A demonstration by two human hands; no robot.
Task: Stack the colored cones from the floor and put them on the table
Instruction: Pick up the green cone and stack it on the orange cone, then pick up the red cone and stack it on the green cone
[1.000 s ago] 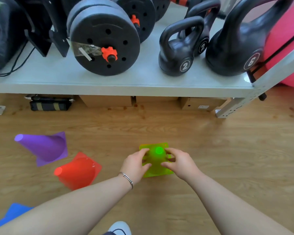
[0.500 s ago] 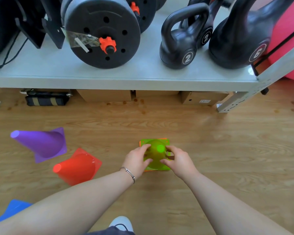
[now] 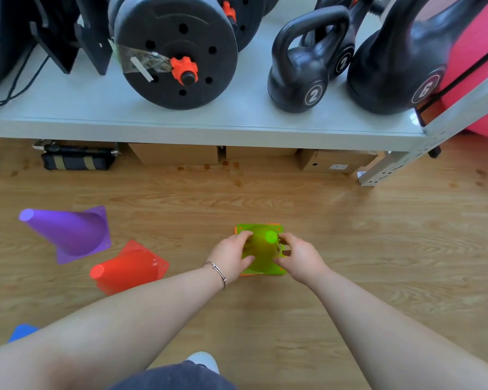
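Observation:
A green cone [image 3: 261,250] stands upright on the wooden floor, nested over an orange cone whose base edge [image 3: 247,274] peeks out beneath it. My left hand [image 3: 230,256] and my right hand [image 3: 300,256] grip the green cone from either side. To the left, a purple cone [image 3: 68,233] and a red cone [image 3: 127,270] lie tipped on their sides. A blue cone corner [image 3: 21,332] shows at the lower left, mostly hidden by my left arm. The grey table [image 3: 209,128] runs across the top of the view.
The table carries a black dumbbell [image 3: 178,52] with orange collars, several black kettlebells [image 3: 302,71], and a black bag at the far left. Cardboard boxes [image 3: 178,154] and a black strap bundle lie under it. A pink exercise ball [image 3: 479,38] sits at the right. My shoe [image 3: 204,360] is below.
The green cone has settled lower over the orange one, whose base edge now shows under it. Both hands stay on the green cone. The camera has moved closer and tilted slightly.

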